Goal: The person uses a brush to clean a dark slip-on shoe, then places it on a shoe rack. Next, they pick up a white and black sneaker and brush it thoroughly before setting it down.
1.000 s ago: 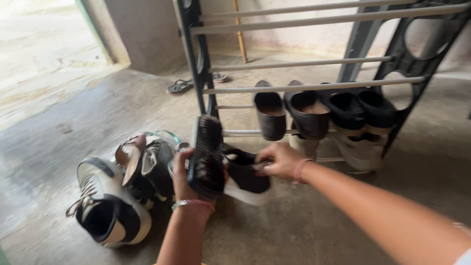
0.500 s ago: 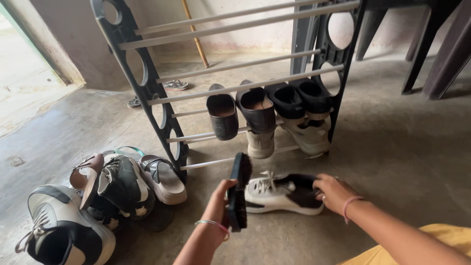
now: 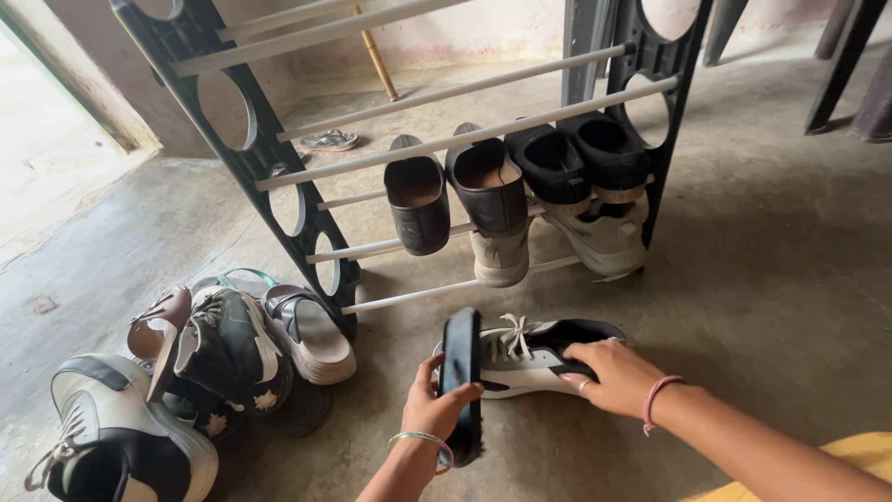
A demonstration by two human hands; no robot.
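The brush [image 3: 462,381] stands edge-on, so its bristles can't be made out, and its lower end hides behind the left hand [image 3: 433,409]. The right hand [image 3: 613,375] covers the heel side of the white sneaker [image 3: 530,353], and the brush blocks its toe. Both forearms run off the bottom edge. At lower left, the big black-and-white sneaker [image 3: 111,437] is cut by the frame. The shoe rack [image 3: 232,139] loses its top to the upper edge. 2 pale shoes [image 3: 557,246] sit half hidden under the dark pairs. The far sandal [image 3: 327,140] is too small to read.
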